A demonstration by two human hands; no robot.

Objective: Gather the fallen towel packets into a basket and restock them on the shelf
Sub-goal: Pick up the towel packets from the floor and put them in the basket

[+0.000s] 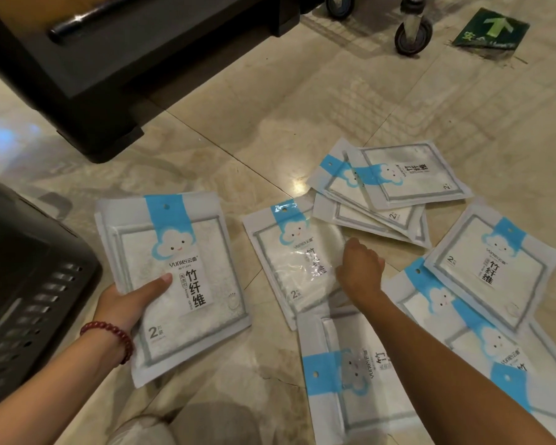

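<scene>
Several white towel packets with blue cloud labels lie scattered on the marble floor. My left hand (132,300) holds a small stack of packets (174,284) above the floor, thumb on top. My right hand (361,271) reaches down onto the right edge of a packet (289,261) lying flat in the middle, fingers curled at its edge. A pile of packets (392,184) lies further back, two more (491,268) at the right, and another (350,380) under my right forearm. The dark plastic basket (29,284) stands at the left.
The dark base of a shelf unit (93,75) stands at the upper left. Trolley wheels (413,30) and a green arrow floor sticker (491,27) are at the top right. My knee shows at the bottom edge.
</scene>
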